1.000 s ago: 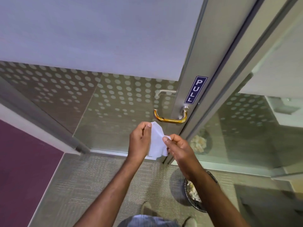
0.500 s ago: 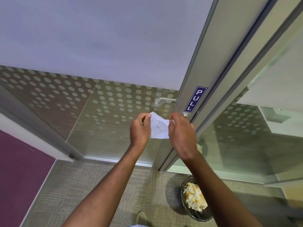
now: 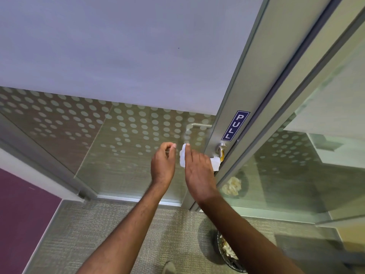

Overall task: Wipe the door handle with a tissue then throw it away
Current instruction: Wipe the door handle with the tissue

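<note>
White paper tissue (image 3: 214,163) now wraps the brass lever door handle (image 3: 221,153) under the closed right hand (image 3: 198,171), the left hand (image 3: 163,165) has let go, loosely curled and empty at nine o'clock — wiping begins.

The handle (image 3: 222,153) is glossy metal: silvery at its base, brassy gold on the bend. The tissue (image 3: 215,162) over it is thin, matt white paper, creased. The door frame (image 3: 233,91) looks like brushed, satin metal. The glass (image 3: 138,139) is smooth and reflective, with frosted matt dots. The floor (image 3: 94,234) is rough woven carpet.
</note>
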`<state>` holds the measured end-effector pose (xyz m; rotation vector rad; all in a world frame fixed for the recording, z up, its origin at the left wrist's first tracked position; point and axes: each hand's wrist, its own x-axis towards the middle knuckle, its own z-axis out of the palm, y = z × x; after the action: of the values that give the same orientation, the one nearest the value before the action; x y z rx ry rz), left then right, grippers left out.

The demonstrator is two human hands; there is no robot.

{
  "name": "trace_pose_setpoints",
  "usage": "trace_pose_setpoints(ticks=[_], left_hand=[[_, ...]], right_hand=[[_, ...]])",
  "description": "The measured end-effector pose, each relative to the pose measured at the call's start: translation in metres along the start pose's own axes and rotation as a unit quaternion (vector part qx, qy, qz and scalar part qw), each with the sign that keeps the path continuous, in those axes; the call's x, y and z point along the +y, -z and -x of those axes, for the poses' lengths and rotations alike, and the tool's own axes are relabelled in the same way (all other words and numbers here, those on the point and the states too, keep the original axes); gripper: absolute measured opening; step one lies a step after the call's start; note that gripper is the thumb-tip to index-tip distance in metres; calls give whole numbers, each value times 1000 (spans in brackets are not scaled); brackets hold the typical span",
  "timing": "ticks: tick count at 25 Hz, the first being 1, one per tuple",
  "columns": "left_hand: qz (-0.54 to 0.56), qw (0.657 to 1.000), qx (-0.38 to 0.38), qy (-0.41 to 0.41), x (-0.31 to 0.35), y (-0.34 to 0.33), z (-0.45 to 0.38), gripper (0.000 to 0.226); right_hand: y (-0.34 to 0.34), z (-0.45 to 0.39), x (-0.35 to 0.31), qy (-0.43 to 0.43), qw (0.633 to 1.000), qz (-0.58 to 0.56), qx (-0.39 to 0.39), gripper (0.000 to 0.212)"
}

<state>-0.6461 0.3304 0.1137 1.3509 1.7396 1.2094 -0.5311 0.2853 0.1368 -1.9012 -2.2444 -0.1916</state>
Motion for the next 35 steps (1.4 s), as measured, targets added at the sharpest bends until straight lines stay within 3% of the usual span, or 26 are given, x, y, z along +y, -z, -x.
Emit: trace_pose_setpoints(ticks=[3, 6, 9, 12, 15, 18, 21, 24, 29, 31, 35], left_hand=[[-40, 997, 19, -55, 5, 12, -2, 16], [-89, 977, 36, -189, 18, 23, -4, 11], [-165, 921, 59, -347, 31, 31, -13, 21], [-239, 856, 99, -448, 51, 33, -31, 36], [-296, 790, 120, -524, 72, 34, -60, 58], [-330, 737, 146, -572, 82, 30, -90, 68], [-347, 692, 195, -601, 78, 20, -106, 69], [-329, 681, 221, -616, 73, 12, -111, 71], [-322, 681, 220, -620, 71, 10, -112, 75], [-321, 682, 222, -619, 73, 11, -112, 74], [-321, 679, 225, -620, 74, 12, -112, 75]], right_hand=[[3, -15, -5, -30, 998, 40, -33, 42], [7, -28, -12, -69, 994, 41, -77, 19], [8, -44, -12, -86, 987, 21, -137, 18], [14, -58, -10, -129, 974, -31, -184, 21], [12, -53, -14, -160, 977, -64, -129, 24], [0, -27, -16, -116, 991, -23, -55, 30], [-2, -16, -11, -77, 995, 16, -57, 43], [4, -38, -9, -79, 993, 5, -88, 26], [8, -68, -12, -195, 964, -83, -159, 42], [6, -63, -12, -187, 970, -95, -121, 45], [-6, -25, -7, -87, 995, -26, -28, 35]])
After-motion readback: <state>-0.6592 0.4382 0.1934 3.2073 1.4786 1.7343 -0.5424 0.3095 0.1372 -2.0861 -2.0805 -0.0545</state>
